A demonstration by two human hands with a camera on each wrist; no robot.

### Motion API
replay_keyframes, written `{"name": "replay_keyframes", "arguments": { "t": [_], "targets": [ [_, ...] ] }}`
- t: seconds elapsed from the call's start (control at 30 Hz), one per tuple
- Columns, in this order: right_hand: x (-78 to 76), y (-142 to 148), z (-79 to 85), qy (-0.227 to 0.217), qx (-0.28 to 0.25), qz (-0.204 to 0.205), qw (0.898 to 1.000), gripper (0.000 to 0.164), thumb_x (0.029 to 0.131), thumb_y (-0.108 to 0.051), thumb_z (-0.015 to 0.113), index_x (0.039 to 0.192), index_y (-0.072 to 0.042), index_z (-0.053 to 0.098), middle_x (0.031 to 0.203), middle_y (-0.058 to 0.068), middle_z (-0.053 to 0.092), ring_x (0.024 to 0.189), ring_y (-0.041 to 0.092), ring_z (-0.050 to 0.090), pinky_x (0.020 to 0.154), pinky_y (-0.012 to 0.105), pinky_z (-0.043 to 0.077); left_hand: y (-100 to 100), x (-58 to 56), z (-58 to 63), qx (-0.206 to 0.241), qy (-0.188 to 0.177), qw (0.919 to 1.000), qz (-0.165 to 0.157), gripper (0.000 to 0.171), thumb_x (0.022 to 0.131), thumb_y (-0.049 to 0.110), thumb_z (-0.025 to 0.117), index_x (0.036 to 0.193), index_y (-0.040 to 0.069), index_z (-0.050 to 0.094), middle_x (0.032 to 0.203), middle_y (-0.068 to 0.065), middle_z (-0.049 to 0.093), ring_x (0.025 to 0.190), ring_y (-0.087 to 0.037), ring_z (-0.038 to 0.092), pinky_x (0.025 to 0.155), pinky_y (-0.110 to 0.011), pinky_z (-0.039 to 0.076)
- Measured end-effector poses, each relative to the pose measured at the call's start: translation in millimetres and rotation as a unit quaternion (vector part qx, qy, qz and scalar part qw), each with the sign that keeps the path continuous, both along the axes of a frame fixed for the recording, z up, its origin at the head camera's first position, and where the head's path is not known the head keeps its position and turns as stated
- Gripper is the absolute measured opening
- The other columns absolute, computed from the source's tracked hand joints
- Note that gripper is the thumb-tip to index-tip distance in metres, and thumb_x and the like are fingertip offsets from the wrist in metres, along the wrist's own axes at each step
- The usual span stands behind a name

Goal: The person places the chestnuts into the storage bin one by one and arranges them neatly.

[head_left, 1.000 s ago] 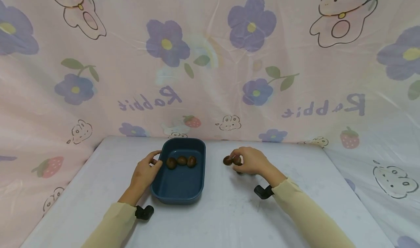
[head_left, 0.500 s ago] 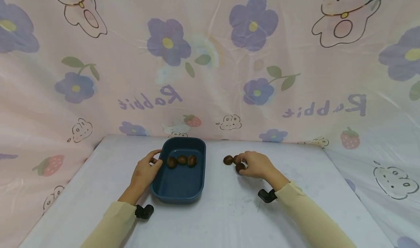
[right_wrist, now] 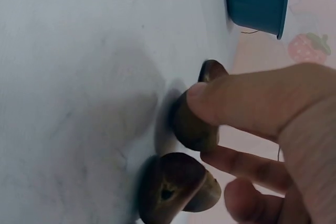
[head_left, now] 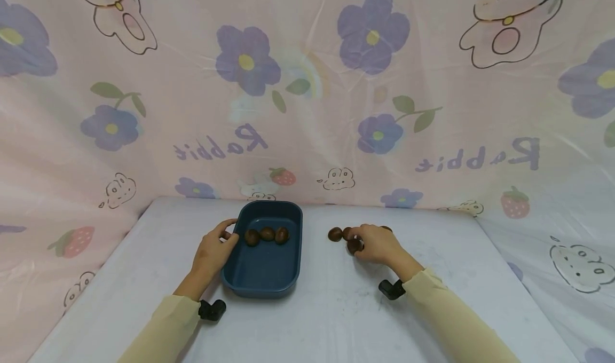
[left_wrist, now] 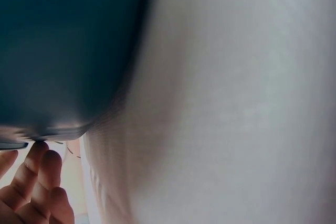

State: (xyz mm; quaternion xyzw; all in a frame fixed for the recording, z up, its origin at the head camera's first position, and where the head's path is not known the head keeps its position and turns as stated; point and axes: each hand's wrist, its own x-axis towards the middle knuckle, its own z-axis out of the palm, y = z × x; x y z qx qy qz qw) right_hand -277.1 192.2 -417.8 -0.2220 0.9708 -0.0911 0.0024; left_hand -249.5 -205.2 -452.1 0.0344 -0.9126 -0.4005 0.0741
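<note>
A dark blue rectangular container [head_left: 261, 275] stands on the table with three brown chestnuts [head_left: 267, 234] in a row inside it. My left hand [head_left: 213, 252] holds its left rim, thumb and forefinger at the edge; the left wrist view shows the fingertips [left_wrist: 50, 163] up against the rim. To the right of the container, my right hand [head_left: 379, 244] pinches a chestnut [head_left: 355, 245] between thumb and fingers, low over the table. Beside it lie a chestnut [head_left: 334, 234] and another partly hidden by the fingers. The right wrist view has further chestnuts [right_wrist: 173, 184] close below the hand.
Behind the hand the top of one more chestnut [head_left: 386, 228] shows. The white table [head_left: 317, 320] ends at a patterned curtain [head_left: 307, 112] hanging at the back and sides. Each wrist wears a black device [head_left: 391, 289].
My right hand has shifted slightly right and nearer, from the farther chestnuts to the nearer one it pinches now. A chestnut behind the hand has come into view. The left hand stays at the container.
</note>
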Motion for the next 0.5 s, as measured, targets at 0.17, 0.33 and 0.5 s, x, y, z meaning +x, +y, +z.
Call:
{"name": "replay_keyframes", "arguments": {
  "t": [0.17, 0.33, 0.5],
  "targets": [
    [-2.6, 1.8, -3.7, -0.011, -0.008, -0.010, 1.000, 0.035, 0.071, -0.012, 0.071, 0.106, -0.020, 0.069, 0.093, -0.001, 0.068, 0.071, 0.012, 0.053, 0.061, 0.031, 0.043, 0.5, -0.2, 0.4, 0.003, 0.004, 1.0000, 0.000, 0.044, 0.093, 0.030, 0.052, 0.136, 0.025, 0.052, 0.096, -0.006, 0.065, 0.073, -0.016, 0.056, 0.063, -0.029, 0.042],
    [-5.0, 3.8, -9.2, -0.012, -0.008, -0.016, 1.000, 0.036, 0.071, -0.016, 0.073, 0.107, -0.021, 0.069, 0.094, -0.002, 0.068, 0.077, 0.013, 0.057, 0.062, 0.032, 0.045, 1.2, -0.2, 0.5, 0.006, 0.005, 1.0000, -0.002, 0.043, 0.093, 0.030, 0.052, 0.136, 0.026, 0.052, 0.096, -0.006, 0.065, 0.073, -0.017, 0.056, 0.063, -0.030, 0.042],
    [-5.9, 2.9, -10.4, -0.009, -0.012, -0.013, 1.000, 0.035, 0.072, -0.018, 0.074, 0.106, -0.020, 0.068, 0.095, -0.002, 0.068, 0.081, 0.015, 0.060, 0.062, 0.033, 0.046, 0.0, 0.0, -0.8, 0.005, 0.007, 1.0000, -0.001, 0.044, 0.093, 0.030, 0.052, 0.136, 0.025, 0.052, 0.096, -0.006, 0.065, 0.073, -0.017, 0.056, 0.063, -0.029, 0.042]
  ]
}}
